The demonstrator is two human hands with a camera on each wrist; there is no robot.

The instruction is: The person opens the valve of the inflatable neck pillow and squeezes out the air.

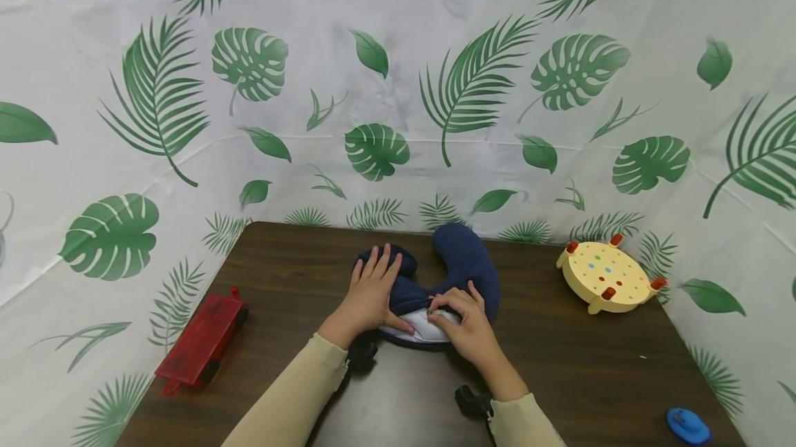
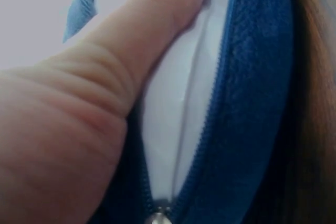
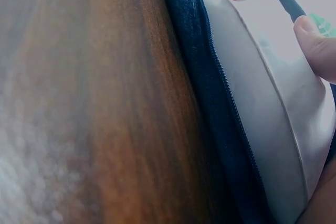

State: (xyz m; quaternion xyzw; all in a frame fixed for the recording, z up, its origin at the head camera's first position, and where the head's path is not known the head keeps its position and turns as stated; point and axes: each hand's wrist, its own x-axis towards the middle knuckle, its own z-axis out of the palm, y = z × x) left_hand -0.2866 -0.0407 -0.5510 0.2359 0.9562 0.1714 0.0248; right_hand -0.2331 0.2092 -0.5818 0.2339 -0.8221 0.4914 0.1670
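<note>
A navy U-shaped neck pillow (image 1: 469,260) lies on the table, its zipper parted along the near side. White inner lining (image 3: 268,72) shows through the gap, and a metal zipper pull (image 2: 160,217) sits at one end of the opening. My left hand (image 1: 370,295) rests with spread fingers on the pillow's left arm, its thumb lying over the white lining. With curled fingers and thumb, my right hand (image 1: 463,322) pinches the edge of the cover at the opening; the exact spot between the fingertips is hard to see.
The brown table (image 1: 292,274) carries a red toy wagon (image 1: 202,340) on the left. At the right back lies a round yellow toy (image 1: 603,278) with its red-tipped legs up. Near the right front corner is a small blue object (image 1: 688,426). Leaf-patterned cloth (image 1: 398,88) hangs behind.
</note>
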